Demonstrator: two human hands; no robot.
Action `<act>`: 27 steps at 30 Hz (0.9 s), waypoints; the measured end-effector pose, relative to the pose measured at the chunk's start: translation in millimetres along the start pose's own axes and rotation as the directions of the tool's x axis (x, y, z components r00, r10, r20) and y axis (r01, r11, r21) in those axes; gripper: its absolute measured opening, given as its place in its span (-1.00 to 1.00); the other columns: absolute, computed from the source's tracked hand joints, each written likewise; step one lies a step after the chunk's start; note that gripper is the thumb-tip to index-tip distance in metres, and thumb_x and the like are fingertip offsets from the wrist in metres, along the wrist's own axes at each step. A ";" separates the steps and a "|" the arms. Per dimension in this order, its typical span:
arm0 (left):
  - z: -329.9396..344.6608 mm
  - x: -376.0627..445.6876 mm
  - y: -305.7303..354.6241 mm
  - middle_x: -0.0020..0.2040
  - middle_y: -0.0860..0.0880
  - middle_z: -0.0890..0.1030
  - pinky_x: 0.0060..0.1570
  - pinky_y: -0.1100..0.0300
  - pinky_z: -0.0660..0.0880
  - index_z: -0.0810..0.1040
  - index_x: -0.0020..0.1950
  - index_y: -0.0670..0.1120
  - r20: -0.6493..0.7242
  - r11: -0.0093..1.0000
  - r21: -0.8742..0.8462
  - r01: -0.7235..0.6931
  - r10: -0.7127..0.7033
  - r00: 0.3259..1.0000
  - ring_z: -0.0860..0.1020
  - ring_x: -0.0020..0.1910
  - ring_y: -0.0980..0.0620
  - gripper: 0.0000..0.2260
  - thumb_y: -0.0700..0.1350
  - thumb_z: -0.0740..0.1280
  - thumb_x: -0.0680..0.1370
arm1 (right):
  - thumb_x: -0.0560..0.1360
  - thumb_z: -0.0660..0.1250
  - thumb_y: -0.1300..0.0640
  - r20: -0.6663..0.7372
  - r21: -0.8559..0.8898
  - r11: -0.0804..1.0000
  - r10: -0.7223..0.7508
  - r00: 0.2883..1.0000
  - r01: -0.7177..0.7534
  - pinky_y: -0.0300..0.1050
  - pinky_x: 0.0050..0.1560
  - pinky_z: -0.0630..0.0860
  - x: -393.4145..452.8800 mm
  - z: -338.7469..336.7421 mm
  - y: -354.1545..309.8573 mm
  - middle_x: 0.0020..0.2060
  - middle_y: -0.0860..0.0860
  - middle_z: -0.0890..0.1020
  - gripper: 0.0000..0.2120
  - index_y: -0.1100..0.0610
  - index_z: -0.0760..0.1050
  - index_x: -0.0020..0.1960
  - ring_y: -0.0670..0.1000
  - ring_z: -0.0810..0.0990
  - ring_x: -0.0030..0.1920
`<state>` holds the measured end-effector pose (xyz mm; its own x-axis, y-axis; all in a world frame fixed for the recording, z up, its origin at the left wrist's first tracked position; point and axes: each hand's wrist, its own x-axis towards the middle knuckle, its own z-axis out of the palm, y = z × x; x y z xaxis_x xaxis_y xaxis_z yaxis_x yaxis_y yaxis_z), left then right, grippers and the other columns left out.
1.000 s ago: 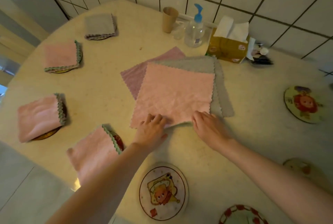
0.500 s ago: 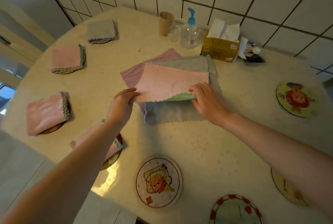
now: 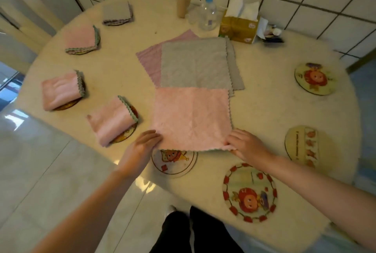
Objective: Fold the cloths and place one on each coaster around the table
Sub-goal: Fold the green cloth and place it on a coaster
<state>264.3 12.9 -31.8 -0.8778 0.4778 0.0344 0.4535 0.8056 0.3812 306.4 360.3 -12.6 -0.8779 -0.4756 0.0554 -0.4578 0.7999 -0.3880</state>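
A pink cloth (image 3: pixel 191 117) lies spread flat near the table's front edge, its near edge over a cartoon coaster (image 3: pixel 175 163). My left hand (image 3: pixel 142 148) pinches its near left corner and my right hand (image 3: pixel 247 146) pinches its near right corner. Behind it lies a grey cloth (image 3: pixel 194 64) on top of a purple cloth (image 3: pixel 151 57) and another grey one. Several folded cloths sit on coasters at the left: three pink (image 3: pixel 110 119), (image 3: pixel 61 90), (image 3: pixel 81 38) and one grey (image 3: pixel 117 11). Bare coasters lie at the right (image 3: pixel 250 192), (image 3: pixel 302 147), (image 3: pixel 315 78).
At the back by the tiled wall stand a brown cup (image 3: pixel 183 4), a pump bottle (image 3: pixel 208 8), a tissue box (image 3: pixel 240 25) and small items (image 3: pixel 271 34). The round table's (image 3: pixel 264 110) front edge runs just below my hands. My legs (image 3: pixel 193 232) are below.
The pink cloth was lifted off the stack and pulled toward me; it now lies spread in front of the stack with both hands on its near corners.
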 end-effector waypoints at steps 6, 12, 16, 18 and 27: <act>0.2 -63.4 4.4 0.01 -0.03 0.69 0.10 0.20 0.45 0.69 0.04 -0.11 0.049 0.975 0.020 -0.221 0.220 0.974 0.63 0.01 -0.03 -0.66 -0.08 0.15 0.50 | 0.26 0.52 0.34 0.050 -0.014 0.997 0.081 0.995 -0.080 -0.31 -0.11 0.47 -66.3 27.8 -43.6 -0.13 -0.07 0.61 -0.69 0.12 0.58 -0.05 -0.08 0.55 -0.10; -3.5 -100.2 -4.1 -0.11 0.08 0.67 -0.05 0.28 0.41 0.68 0.07 -0.03 0.112 0.958 -0.166 -0.234 0.254 0.961 0.54 -0.08 0.10 -0.79 -0.15 0.29 0.52 | 0.44 0.39 0.25 0.141 0.052 0.972 0.222 0.965 -0.231 -0.25 -0.18 0.45 -112.0 48.9 -90.4 -0.16 -0.11 0.58 -0.89 0.09 0.58 -0.06 -0.12 0.53 -0.11; -17.2 -93.2 -7.6 -0.18 0.27 0.56 -0.18 0.36 0.41 0.65 -0.01 0.08 0.297 0.926 -0.364 0.102 0.012 0.955 0.51 -0.19 0.19 -0.79 -0.24 0.39 0.52 | 0.45 0.41 0.16 0.136 0.378 0.713 0.589 0.797 -0.591 -0.35 -0.22 0.42 -110.1 49.0 -104.0 -0.26 -0.18 0.60 -0.97 0.06 0.60 -0.11 -0.26 0.55 -0.23; -19.3 -78.8 -12.6 -0.23 0.17 0.61 -0.22 0.28 0.42 0.61 -0.16 0.14 0.282 0.834 -0.477 0.277 -0.153 0.947 0.52 -0.26 0.19 -0.76 -0.24 0.43 0.49 | 0.42 0.44 0.15 0.101 0.537 0.518 0.745 0.660 -0.666 -0.28 -0.24 0.47 -96.2 43.0 -100.4 -0.29 -0.11 0.64 -0.95 0.05 0.61 -0.12 -0.20 0.59 -0.27; -9.6 13.8 -16.6 -0.22 -0.03 0.62 -0.03 0.05 0.56 0.64 -0.17 -0.11 0.306 0.324 -0.733 0.598 -0.627 0.716 0.55 -0.18 0.01 -0.94 -0.15 0.43 0.50 | 0.52 0.31 0.12 0.081 0.643 0.291 0.894 0.440 -0.709 -0.13 -0.34 0.33 -8.1 40.1 -27.1 -0.36 0.16 0.52 -0.70 0.40 0.51 -0.15 0.06 0.47 -0.36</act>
<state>243.2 2.7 -28.7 -0.8656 -0.0558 -0.4976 -0.4909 0.2897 0.8216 331.5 327.8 -39.4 -0.7845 0.4765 -0.3969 0.5792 0.3344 -0.7434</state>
